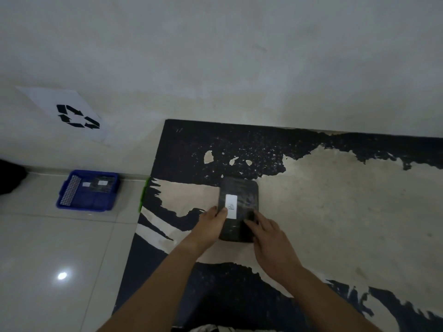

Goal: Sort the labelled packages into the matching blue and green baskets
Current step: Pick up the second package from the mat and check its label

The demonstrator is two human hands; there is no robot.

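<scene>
A black package (242, 195) with a white label (231, 206) lies on the worn black-and-beige table top (335, 200). My left hand (211, 225) grips its near left edge, thumb on the label. My right hand (268, 238) rests with fingers spread on its near right corner. On the floor to the left stands a blue basket (69, 202) holding labelled dark packages (102, 184). A green edge (143, 195) peeks out from under the table's left side; whether it is the green basket I cannot tell.
A white sheet with a black recycling symbol (78, 116) hangs on the wall above the blue basket. The tiled floor (48, 259) spreads to the left. A dark shape (9, 176) sits at the far left edge.
</scene>
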